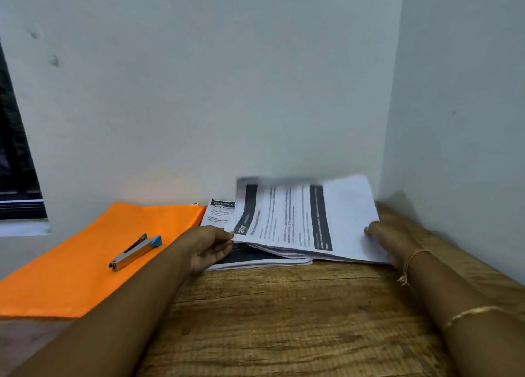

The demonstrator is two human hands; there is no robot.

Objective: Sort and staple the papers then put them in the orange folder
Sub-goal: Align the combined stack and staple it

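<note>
A bundle of printed papers (295,220) is lifted and tilted off a lower stack of papers (255,260) at the back of the wooden table. My left hand (210,246) pinches the bundle's near-left corner. My right hand (389,234) grips its right edge, with the fingers tucked under the sheets. The bundle's far edge is blurred. An orange folder (93,263) lies flat at the left. A silver stapler (135,252) with a blue end rests on the folder. One more printed sheet (218,209) lies against the wall behind the stack.
The wooden table (284,319) meets a white wall at the back and another wall at the right, forming a corner. A dark window frame (14,149) is at the far left. The folder's near-left part hangs over the table's left edge.
</note>
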